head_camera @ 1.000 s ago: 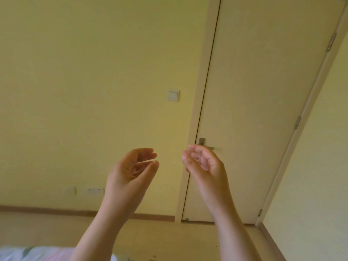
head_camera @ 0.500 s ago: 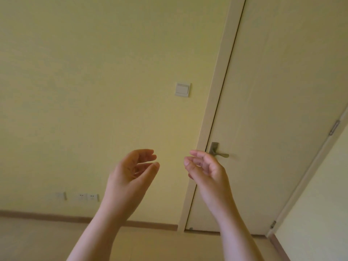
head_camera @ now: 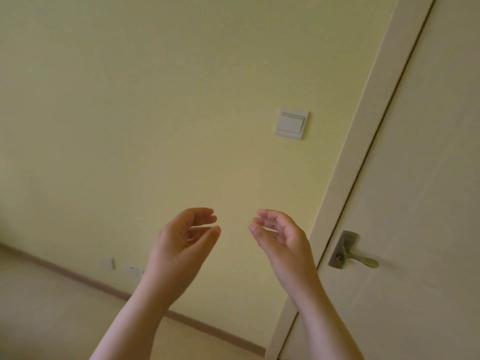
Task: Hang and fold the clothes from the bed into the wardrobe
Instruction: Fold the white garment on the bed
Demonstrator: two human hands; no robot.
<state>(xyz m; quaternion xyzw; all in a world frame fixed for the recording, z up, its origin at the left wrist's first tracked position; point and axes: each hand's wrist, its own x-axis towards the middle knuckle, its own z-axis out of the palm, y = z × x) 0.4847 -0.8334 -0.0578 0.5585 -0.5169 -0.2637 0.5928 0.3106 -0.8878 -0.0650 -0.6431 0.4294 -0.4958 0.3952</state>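
Left hand [head_camera: 181, 245] and right hand [head_camera: 281, 242] raised side by side, fingers loosely curled, holding nothing. Clothes, bed, wardrobe all out of view (only wall, light switch [head_camera: 291, 124], door [head_camera: 415, 178] visible). Likely next: turn toward bed, take one garment by shoulders.

I can read no text, label, brand, number or sign anywhere in my view. The pale square plastic rocker switch [head_camera: 291, 124] on the yellow painted wall [head_camera: 130, 126] has a plain face. The tarnished brass door handle plate [head_camera: 342, 249] carries no mark I can make out. The small white wall sockets [head_camera: 131, 268] low on that wall are too small and blurred for me to tell.
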